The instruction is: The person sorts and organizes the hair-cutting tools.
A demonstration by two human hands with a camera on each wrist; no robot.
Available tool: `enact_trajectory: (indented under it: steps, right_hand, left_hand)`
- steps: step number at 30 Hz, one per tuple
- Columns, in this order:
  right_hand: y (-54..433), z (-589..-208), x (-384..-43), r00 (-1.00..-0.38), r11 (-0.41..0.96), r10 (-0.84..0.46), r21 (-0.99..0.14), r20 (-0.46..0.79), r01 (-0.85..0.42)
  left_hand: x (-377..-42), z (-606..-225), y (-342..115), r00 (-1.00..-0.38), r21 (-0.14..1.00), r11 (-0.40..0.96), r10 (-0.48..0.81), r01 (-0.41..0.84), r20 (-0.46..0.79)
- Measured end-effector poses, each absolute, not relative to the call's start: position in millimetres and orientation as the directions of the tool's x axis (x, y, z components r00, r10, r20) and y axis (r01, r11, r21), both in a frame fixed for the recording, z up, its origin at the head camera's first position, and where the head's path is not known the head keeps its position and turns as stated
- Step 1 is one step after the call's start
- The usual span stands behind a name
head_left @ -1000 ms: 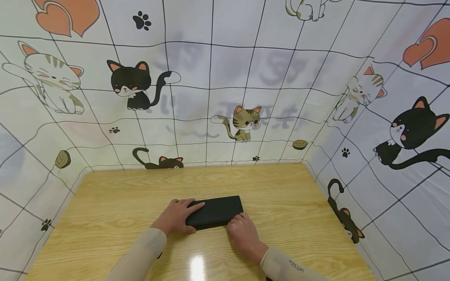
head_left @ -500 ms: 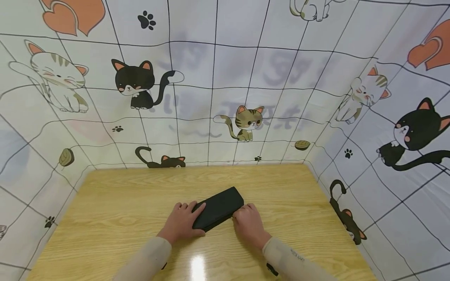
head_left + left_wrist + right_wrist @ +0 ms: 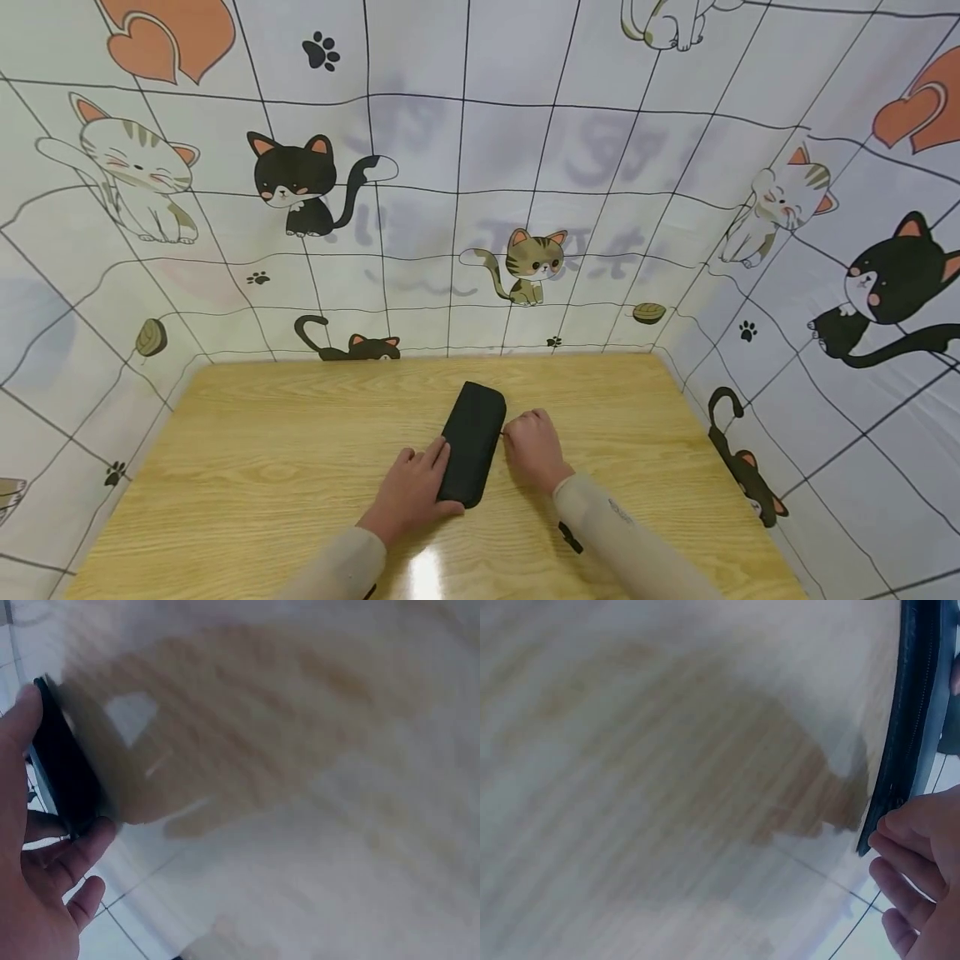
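Observation:
A long black zip wallet [image 3: 474,442] lies on the table in the head view, its far end tilted slightly left. My left hand [image 3: 414,492] grips it by the left side and near end, thumb at the near end; the left wrist view shows the wallet [image 3: 67,761] between thumb and fingers. My right hand [image 3: 536,450] is at the wallet's right edge, towards its far end. In the right wrist view a zipper [image 3: 922,690] runs along that edge, and thumb and forefinger pinch at its slider end. The fingers mostly hide the zipper pull.
The light wood table [image 3: 300,433] has a bright glare spot near its front. A white cloth [image 3: 420,217] with cat prints and grid lines hangs behind it and along both sides.
The wallet has turned counterclockwise from lying nearly crosswise to pointing away from me. My left hand has shifted right with it, and my right hand has moved forward along its edge.

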State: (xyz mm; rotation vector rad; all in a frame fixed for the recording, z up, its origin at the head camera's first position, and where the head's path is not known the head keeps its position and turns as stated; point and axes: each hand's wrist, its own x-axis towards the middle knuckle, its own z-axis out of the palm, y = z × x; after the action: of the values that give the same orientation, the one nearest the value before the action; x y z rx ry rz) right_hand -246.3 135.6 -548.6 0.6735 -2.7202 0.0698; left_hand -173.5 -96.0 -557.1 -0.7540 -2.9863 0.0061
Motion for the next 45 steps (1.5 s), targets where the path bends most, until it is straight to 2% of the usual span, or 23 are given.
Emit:
enact_trajectory:
  steps: [5, 14, 19, 24, 27, 32, 45]
  right_hand:
    - [133.6, -546.3, -258.7, -0.831, 0.882, -0.45, 0.015, 0.326, -0.472]
    - [131.5, -547.2, -276.6, -0.841, 0.882, -0.462, 0.05, 0.283, -0.468]
    - [132.4, -546.3, -279.3, -0.84, 0.878, -0.475, 0.078, 0.262, -0.472]
    - [133.5, -545.7, -280.0, -0.827, 0.865, -0.499, 0.104, 0.259, -0.49]
    - [134.0, -545.4, -280.8, -0.818, 0.859, -0.513, 0.139, 0.26, -0.494]
    - [134.8, -545.2, -281.1, -0.811, 0.85, -0.526, 0.188, 0.255, -0.492]
    - [137.7, -543.0, -280.9, -0.782, 0.82, -0.569, 0.248, 0.254, -0.516]
  left_hand:
    - [-168.1, -562.1, -88.4, -0.869, 0.045, 0.869, 0.488, 0.493, 0.088]
    - [-163.9, -566.4, -81.6, -0.791, 0.083, 0.793, 0.583, 0.603, 0.186]
    - [-171.7, -564.5, -86.6, -0.749, 0.087, 0.747, 0.639, 0.659, 0.177]
    - [-183.8, -560.5, -96.8, -0.738, 0.004, 0.749, 0.651, 0.662, 0.177]
    - [-190.6, -559.4, -103.1, -0.725, -0.003, 0.738, 0.663, 0.674, 0.187]
    - [-197.5, -558.6, -110.0, -0.702, 0.034, 0.707, 0.692, 0.706, 0.169]
    - [-200.8, -563.4, -111.8, -0.692, 0.086, 0.687, 0.715, 0.722, 0.1]
